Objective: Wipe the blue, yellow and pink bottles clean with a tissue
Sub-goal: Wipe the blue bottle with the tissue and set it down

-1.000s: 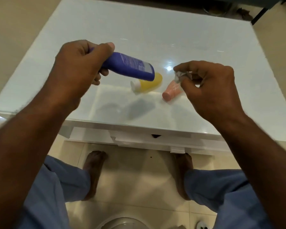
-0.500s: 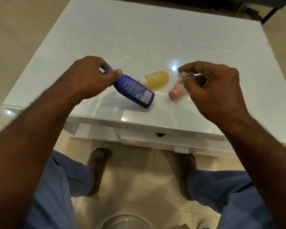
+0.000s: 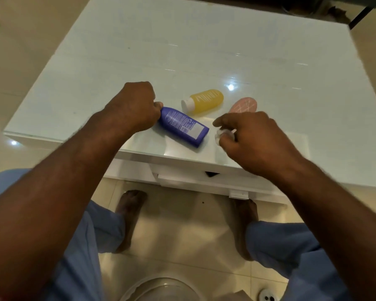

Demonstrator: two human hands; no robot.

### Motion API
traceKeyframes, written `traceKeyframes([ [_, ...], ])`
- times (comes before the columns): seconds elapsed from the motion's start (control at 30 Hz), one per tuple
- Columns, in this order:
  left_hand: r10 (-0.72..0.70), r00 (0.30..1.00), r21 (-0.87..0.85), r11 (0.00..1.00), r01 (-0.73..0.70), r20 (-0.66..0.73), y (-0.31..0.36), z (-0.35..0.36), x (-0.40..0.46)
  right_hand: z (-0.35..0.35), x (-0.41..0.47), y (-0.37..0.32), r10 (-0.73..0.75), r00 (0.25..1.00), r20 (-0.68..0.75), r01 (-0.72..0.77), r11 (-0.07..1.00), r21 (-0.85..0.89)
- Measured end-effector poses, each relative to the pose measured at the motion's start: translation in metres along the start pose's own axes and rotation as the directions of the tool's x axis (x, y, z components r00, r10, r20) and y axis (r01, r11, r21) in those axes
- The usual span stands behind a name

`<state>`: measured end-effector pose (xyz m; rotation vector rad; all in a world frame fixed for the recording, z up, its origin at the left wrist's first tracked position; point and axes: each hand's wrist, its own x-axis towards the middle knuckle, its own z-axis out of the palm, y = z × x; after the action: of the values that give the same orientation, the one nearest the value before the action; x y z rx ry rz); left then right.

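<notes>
The blue bottle lies on its side on the white glossy table, near the front edge, label up. My left hand grips its cap end with curled fingers. Behind it lies the yellow bottle with its white cap pointing left. To the right of that is the pink bottle, partly hidden by my right hand. That hand pinches a small crumpled white tissue just right of the blue bottle's base, not touching it.
The table's front edge runs close under the blue bottle. Below are a tiled floor, my bare feet and blue trousers. A round clear container and a floor drain sit at the bottom.
My left hand has brought the blue bottle down from the air and laid it flat on the table. My right hand with the tissue has dropped lower, uncovering more of the pink bottle.
</notes>
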<state>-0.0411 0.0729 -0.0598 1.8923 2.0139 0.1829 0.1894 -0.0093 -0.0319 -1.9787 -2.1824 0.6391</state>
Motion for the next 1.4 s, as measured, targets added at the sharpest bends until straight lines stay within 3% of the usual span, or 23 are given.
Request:
traceKeyframes([
  [0.13, 0.017, 1.0, -0.014, 1.0, -0.018, -0.025, 0.004, 0.001, -0.003, 0.005, 0.001, -0.006, 0.049, 0.986, 0.157, -0.024, 0.987, -0.158],
  [0.27, 0.039, 0.997, -0.031, 0.999, -0.041, -0.06, 0.006, 0.001, -0.005, 0.005, 0.002, -0.008, 0.065, 0.98, 0.191, -0.026, 0.979, -0.201],
  [0.53, 0.099, 0.995, -0.042, 0.994, -0.098, 0.03, 0.015, 0.009, -0.012, 0.014, 0.006, -0.011, 0.07, 0.965, 0.251, -0.005, 0.968, -0.251],
  [0.87, 0.179, 0.981, -0.051, 0.983, -0.175, 0.074, 0.022, 0.014, -0.015, 0.024, 0.008, -0.013, -0.009, 0.956, 0.294, 0.051, 0.989, -0.137],
  [1.4, 0.19, 0.975, -0.037, 0.982, -0.187, 0.116, 0.033, 0.021, -0.018, 0.023, 0.005, -0.012, -0.041, 0.943, 0.331, 0.094, 0.985, -0.145],
])
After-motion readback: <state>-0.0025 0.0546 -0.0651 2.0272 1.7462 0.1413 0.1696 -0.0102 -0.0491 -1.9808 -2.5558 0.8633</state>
